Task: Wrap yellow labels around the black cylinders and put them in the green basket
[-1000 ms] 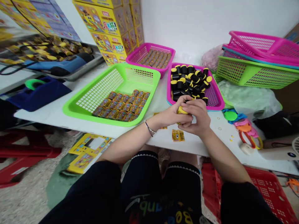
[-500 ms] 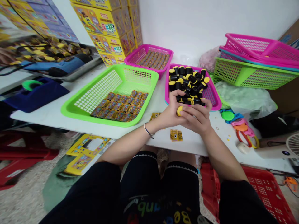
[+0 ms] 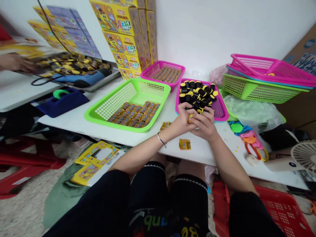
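A small canister with a yellow end (image 3: pixel 190 118) is held between my two hands, its body mostly hidden by the fingers. My left hand (image 3: pixel 183 118) closes round it from the left. My right hand (image 3: pixel 204 124) is wrapped over its right side, touching the left fingers. Just beyond the hands, black canisters with yellow caps (image 3: pixel 196 92) fill much of a pink basket (image 3: pixel 223 112). Below them on the table lie yellow printed labels (image 3: pixel 185 144), with more labels (image 3: pixel 165 125) by my left wrist.
A green basket (image 3: pixel 98 119) holds rows of label-wrapped canisters (image 3: pixel 134 115). Behind it stand another pink basket (image 3: pixel 145 73) and stacked yellow boxes (image 3: pixel 125 44). Nested baskets (image 3: pixel 266 87), coloured tapes or bands (image 3: pixel 251 140) and a fan (image 3: pixel 303 156) are rightward. A co-worker's hand (image 3: pixel 22 62) shows far left.
The view has shifted, bringing more of the left side and the co-worker's hand into sight. My hands stay together on the canister; my fingers have moved slightly and cover more of its yellow end.
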Demonstrator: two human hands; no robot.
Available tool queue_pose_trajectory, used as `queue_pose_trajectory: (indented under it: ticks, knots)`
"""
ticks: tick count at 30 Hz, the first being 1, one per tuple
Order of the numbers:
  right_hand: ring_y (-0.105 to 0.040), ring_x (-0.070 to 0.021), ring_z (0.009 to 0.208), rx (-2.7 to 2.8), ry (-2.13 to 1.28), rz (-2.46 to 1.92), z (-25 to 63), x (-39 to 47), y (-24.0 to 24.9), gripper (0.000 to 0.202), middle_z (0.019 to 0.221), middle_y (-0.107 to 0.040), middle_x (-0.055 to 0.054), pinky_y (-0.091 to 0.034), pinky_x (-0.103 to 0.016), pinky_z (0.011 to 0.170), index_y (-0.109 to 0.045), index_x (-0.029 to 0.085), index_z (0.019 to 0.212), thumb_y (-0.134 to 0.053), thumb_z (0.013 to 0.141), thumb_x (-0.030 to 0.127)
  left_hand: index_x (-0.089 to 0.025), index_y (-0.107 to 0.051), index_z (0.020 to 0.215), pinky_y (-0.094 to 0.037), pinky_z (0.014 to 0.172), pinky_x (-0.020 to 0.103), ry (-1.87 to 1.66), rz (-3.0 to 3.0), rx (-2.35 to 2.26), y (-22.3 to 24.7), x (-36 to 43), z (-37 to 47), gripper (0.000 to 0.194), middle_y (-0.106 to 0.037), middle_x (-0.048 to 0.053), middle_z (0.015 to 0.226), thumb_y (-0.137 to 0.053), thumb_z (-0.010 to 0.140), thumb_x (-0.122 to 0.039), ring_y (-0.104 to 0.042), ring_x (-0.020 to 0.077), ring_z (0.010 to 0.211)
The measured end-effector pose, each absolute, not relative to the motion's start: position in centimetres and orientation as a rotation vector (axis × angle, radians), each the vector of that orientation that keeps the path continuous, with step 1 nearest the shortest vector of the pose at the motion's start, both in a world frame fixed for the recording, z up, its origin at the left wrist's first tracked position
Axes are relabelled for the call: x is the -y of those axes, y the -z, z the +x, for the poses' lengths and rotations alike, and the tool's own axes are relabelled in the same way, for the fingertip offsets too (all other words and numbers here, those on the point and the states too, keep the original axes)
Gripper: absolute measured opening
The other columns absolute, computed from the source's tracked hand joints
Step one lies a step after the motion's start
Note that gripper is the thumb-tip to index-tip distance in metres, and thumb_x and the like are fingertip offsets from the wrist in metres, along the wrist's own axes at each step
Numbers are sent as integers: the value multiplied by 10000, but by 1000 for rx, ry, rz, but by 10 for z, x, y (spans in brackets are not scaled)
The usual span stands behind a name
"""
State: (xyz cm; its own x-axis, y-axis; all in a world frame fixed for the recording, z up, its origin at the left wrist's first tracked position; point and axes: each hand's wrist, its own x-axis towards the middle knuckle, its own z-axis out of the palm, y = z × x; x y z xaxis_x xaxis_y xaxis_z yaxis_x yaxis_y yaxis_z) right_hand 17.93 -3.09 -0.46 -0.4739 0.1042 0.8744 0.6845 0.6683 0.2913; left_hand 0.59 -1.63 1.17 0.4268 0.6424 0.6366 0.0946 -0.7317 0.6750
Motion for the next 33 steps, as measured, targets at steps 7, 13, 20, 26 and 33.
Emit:
queue_pose_trajectory:
  ticks: [7, 13, 20, 26, 33]
  knots:
    - [-686, -182, 992, 2076, 649, -463, 180, 37, 0, 345, 1018, -746, 2, -550, -495, 1008, -632, 337, 1183, -751, 860, 315, -270, -230, 1092, -372, 569, 209, -1065, 1935, -347, -21, 27, -5, 601, -386, -91, 796, -699, 725, -192, -443, 67, 607]
    - [-696, -196, 1038, 2068, 646, -315, 175, 42, -6, 365, 1077, -748, -18, -580, -475, 932, -633, 315, 1211, -745, 866, 270, -264, -226, 1150, -283, 483, 184, -889, 1948, -322, -21, 23, -14, 651, -334, -125, 687, -712, 721, -210, -417, 62, 517]
    - [-700, -206, 1044, 2047, 619, -315, 171, 42, -11, 413, 1093, -731, -58, -602, -460, 904, -595, 266, 1241, -749, 858, 286, -259, -242, 1143, -402, 554, 211, -979, 1961, -361, -22, 23, -13, 671, -448, -81, 794, -764, 720, -274, -506, 74, 588]
    - [-701, -219, 1104, 1992, 638, -435, 174, 36, -6, 454, 1139, -667, -40, -584, -508, 985, -552, 335, 1251, -746, 846, 268, -222, -383, 1094, -528, 810, 302, -1242, 2090, -634, -42, 48, -22, 438, -601, 40, 1017, -709, 838, -364, -632, 150, 904]
    - [-587, -337, 1270, 1776, 602, -950, 193, 26, -13, 373, 1257, -622, -92, -465, -617, 1082, -629, 312, 1189, -685, 824, 363, -186, -675, 1001, -515, 835, 305, -1038, 2261, -1259, -95, 13, -100, 297, -717, 49, 1039, -764, 803, -388, -662, 163, 866]
